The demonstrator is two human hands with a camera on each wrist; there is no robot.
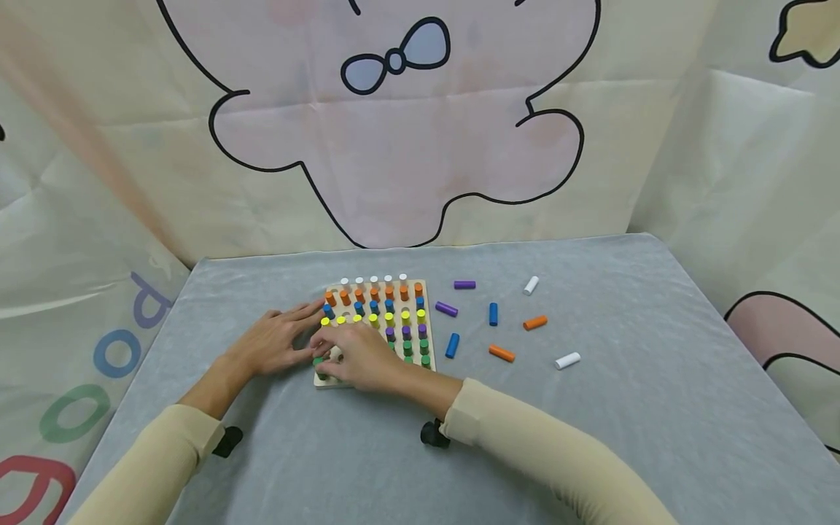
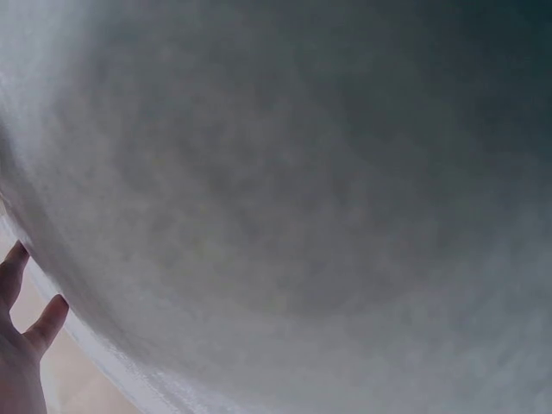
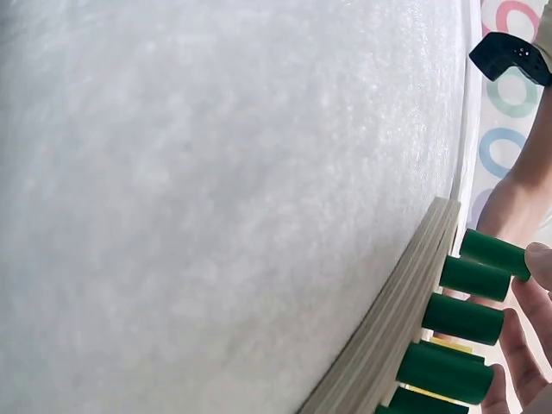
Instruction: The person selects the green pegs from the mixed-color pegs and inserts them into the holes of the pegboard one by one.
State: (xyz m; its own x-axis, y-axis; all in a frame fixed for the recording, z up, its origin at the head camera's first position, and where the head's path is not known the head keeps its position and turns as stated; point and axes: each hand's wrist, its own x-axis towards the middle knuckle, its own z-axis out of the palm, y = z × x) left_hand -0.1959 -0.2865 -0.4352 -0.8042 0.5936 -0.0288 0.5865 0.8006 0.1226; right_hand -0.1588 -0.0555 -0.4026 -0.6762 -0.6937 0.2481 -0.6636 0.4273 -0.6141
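Observation:
A wooden pegboard (image 1: 429, 328) lies on the table, with rows of white, orange, blue, yellow, purple and green pegs standing in it. My right hand (image 1: 361, 357) reaches over its front left part and hides several pegs there. In the right wrist view, thumb and fingertip pinch the upper end of the outermost green peg (image 3: 493, 250), whose lower end is at the board. More green pegs (image 3: 466, 317) stand in line beside it. My left hand (image 1: 278, 339) rests at the board's left edge, fingers extended. The left wrist view shows only part of that hand (image 2: 21, 345).
Loose pegs lie right of the board: purple (image 1: 464, 285), blue (image 1: 494, 314), orange (image 1: 534, 322) and white (image 1: 567, 360). A grey cloth (image 1: 630, 437) covers the table. A printed curtain (image 1: 394, 146) hangs behind it. Black wrist devices (image 1: 433, 434) sit under both forearms.

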